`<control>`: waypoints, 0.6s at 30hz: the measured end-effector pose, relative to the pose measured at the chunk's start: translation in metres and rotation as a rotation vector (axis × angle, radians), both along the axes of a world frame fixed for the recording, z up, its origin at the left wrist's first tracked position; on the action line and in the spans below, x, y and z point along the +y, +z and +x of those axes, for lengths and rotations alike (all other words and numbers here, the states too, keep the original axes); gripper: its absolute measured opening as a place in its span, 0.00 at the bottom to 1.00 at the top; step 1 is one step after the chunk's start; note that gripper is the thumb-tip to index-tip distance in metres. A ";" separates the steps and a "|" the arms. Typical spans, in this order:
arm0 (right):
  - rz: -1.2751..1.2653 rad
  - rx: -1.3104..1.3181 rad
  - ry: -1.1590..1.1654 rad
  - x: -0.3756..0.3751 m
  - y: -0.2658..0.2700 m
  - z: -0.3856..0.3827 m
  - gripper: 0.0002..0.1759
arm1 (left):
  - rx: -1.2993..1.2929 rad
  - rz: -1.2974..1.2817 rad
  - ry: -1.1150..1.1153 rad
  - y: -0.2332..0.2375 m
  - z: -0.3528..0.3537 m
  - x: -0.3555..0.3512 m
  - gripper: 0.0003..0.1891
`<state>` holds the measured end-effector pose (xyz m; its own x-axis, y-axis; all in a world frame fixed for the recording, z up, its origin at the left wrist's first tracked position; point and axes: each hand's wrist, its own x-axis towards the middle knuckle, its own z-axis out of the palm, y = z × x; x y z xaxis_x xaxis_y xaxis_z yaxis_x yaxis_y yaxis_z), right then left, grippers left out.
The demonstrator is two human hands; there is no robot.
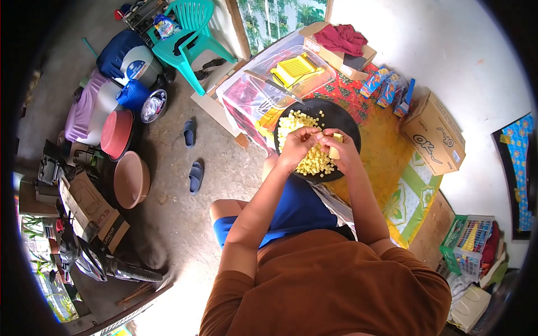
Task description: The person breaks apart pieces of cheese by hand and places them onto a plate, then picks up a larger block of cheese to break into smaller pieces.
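Observation:
A round black pan (344, 120) holds many small pale-yellow cubes (311, 162), heaped on its left and lower side. Over the pan my left hand (301, 145) and my right hand (342, 150) meet at the fingertips. Between the fingers of my right hand is a larger pale-yellow piece (334, 152). My left hand's fingers are pinched together against the right hand's; what they hold, if anything, is too small to make out. A knife (273, 85) lies across the rim of the clear plastic box (238, 92) behind the pan.
A yellow slotted tray (294, 70) sits in the box. Behind stands an open carton (336, 59) with red cloth. Blue packets (386, 87) and a cardboard box (432, 133) are at right. Slippers (196, 176), basins (131, 179) and a green chair (190, 47) are at left.

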<state>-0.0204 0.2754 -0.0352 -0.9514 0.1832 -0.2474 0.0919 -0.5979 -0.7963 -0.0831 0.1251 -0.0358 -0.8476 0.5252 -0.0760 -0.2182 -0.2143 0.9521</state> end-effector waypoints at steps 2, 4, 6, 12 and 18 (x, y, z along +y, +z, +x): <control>-0.009 0.017 -0.011 -0.003 0.004 0.002 0.11 | -0.036 0.010 -0.009 0.004 0.003 -0.003 0.12; -0.021 0.027 -0.040 -0.008 0.010 0.003 0.11 | -0.068 0.017 -0.025 0.006 0.005 -0.005 0.13; -0.008 0.038 -0.030 -0.007 0.007 0.003 0.11 | -0.087 0.046 -0.029 0.011 0.008 -0.006 0.13; 0.137 0.076 -0.003 -0.005 0.008 0.006 0.12 | -0.090 0.067 -0.058 0.021 0.011 -0.010 0.11; 0.214 0.103 0.043 -0.006 0.023 0.011 0.15 | -0.111 0.036 -0.063 0.028 0.012 -0.013 0.09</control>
<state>-0.0090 0.2699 -0.0125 -0.9778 0.1793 -0.1082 0.0252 -0.4121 -0.9108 -0.0716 0.1122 -0.0080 -0.8001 0.5814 -0.1479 -0.3362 -0.2303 0.9132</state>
